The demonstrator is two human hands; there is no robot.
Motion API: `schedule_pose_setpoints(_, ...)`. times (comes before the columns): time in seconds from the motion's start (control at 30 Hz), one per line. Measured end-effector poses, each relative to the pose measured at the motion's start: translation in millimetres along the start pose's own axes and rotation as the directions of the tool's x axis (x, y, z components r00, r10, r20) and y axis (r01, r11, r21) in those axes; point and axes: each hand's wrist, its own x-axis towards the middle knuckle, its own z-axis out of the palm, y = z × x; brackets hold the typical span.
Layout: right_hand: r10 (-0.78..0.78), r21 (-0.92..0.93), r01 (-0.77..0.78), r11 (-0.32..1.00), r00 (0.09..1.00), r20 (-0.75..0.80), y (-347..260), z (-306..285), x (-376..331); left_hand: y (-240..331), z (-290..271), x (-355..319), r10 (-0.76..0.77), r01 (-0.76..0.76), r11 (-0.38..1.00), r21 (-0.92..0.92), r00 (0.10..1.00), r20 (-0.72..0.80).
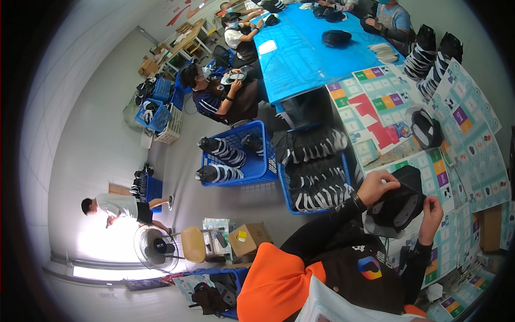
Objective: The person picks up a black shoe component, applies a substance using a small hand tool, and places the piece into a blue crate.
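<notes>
Over the patterned table [375, 115], both hands are holding a black cap [399, 203]; left hand [377, 185] is pinching its crown, right hand [431, 212] its edge; either light pinch slipping could drop it.

This is a small factory workroom where caps are put together by hand. Several people sit along a long blue worktop [300, 53] handling black caps [336, 37], and blue plastic crates [252, 166] on the bare grey floor [177, 177] hold stacked caps. A floor fan [155, 248] and cardboard boxes [248, 239] stand by the wall.
</notes>
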Motion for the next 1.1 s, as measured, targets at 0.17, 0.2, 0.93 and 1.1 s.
schedule_pose_setpoints(0.17,0.165,0.222,-0.196,0.955,0.974,0.153,27,-19,16,-18,3,26,-0.283,0.378,0.881,-0.285,0.903,0.324)
schedule_pose_setpoints(0.2,0.235,0.356,-0.319,0.878,0.937,0.259,26,-20,20,-25,3,30,-0.33,0.474,0.813,-0.338,0.854,0.403)
schedule_pose_setpoints(0.93,-0.088,-0.449,-0.174,0.876,0.859,-0.505,87,-67,13,-3,-7,30,-0.079,0.088,0.996,0.0,0.889,0.45)
schedule_pose_setpoints(1.1,0.063,-0.251,-0.129,0.959,0.966,-0.252,149,-58,-2,3,34,36,0.001,-0.028,0.976,0.214,0.992,0.125)
